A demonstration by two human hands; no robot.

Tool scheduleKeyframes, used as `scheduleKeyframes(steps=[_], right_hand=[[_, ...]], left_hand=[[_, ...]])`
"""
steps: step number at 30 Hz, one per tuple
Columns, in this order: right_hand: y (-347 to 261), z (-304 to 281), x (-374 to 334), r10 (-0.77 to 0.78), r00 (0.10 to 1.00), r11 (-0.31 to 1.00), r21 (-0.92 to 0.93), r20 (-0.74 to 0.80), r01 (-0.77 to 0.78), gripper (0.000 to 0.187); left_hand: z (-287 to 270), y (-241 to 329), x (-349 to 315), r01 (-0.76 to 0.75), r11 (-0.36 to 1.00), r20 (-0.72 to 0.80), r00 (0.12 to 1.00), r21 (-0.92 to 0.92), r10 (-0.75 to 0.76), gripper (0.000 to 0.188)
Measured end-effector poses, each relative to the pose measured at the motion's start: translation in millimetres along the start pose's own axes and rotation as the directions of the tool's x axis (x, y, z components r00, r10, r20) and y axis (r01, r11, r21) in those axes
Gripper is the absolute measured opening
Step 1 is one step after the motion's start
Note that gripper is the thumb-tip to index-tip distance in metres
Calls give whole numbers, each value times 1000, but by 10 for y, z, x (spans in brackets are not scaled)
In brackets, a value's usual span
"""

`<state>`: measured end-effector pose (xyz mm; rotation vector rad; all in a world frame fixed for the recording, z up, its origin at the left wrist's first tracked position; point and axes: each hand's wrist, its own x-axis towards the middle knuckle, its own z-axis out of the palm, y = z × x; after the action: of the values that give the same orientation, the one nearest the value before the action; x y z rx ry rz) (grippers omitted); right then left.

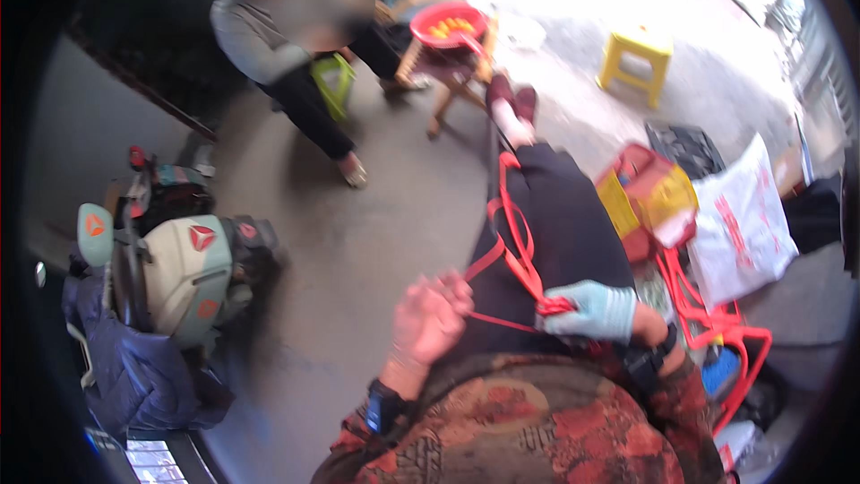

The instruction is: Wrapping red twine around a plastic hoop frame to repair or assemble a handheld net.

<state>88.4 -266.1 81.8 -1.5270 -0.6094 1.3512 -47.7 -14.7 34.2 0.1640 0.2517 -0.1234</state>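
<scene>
Red plastic-looking strapping (521,260) lies in loops over my lap on black trousers. My right hand (593,309), in a pale knitted glove, is closed around a bunched, woven part of it. My bare left hand (430,318) is to the left of the lap with its fingers curled together. One flat strip and a thinner red strand run from the bunch to those fingertips, which seem to pinch them; the hand is slightly blurred. A dark thin bar (494,161) stands along the left side of my outstretched legs, near the loops.
More red strapping (694,309) hangs at the right, beside a white plastic bag (742,229) and a red-yellow bag (640,193). A scooter (184,269) stands left. Ahead are a seated person (255,40), a red pan (430,22) on a wooden stool, and a yellow stool (634,58).
</scene>
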Motion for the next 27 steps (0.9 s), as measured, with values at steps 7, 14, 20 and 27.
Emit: scheduleKeyframes(steps=[7,14,20,27], right_hand=[[137,196,432,-449,716,843,-519,-534,141,30],[153,245,576,-473,748,636,-768,-465,-76,28],[179,280,634,-414,790,636,-765,-451,-103,30],[203,334,712,-461,756,630,-771,-465,-90,25]], left_hand=[[-38,49,-87,166,746,-246,969,645,-2,18],[-47,110,-413,303,521,-339,940,798,-28,12],[-149,187,-760,423,533,-424,896,733,-128,13],[-221,167,-1068,460,478,-484,871,749,-80,12]])
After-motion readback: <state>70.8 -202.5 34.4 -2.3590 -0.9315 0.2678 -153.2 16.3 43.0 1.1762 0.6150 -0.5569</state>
